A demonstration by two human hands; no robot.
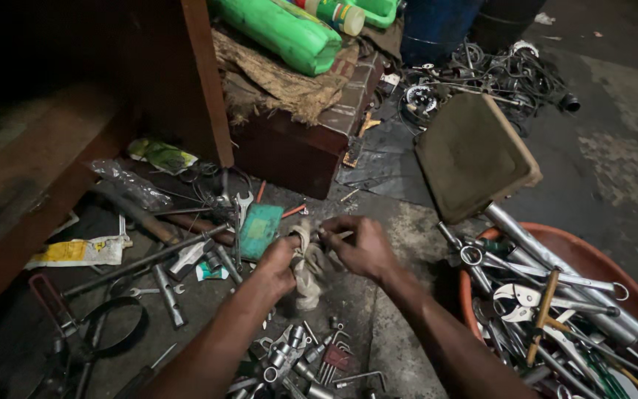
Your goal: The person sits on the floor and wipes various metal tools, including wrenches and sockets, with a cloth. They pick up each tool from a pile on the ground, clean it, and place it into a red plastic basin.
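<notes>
Sockets and hex keys (pixel 311 358) lie scattered on the floor nearest the camera, between the 2 forearms. Right of them, an orange basin (pixel 592 258) brims with wrenches and pliers. Above the sockets, the left hand (pixel 278 262) is closed around a dirty rag (pixel 306 267), while the right hand (pixel 363 244) pinches a small metal part (pixel 334 236) against the rag's top. Left, a white and yellow packet (pixel 79 251) lies flat; a teal card (pixel 260 229) rests just beyond the hands. Farthest, green plastic jugs (pixel 289 29) rest on a wooden box (pixel 297 140).
</notes>
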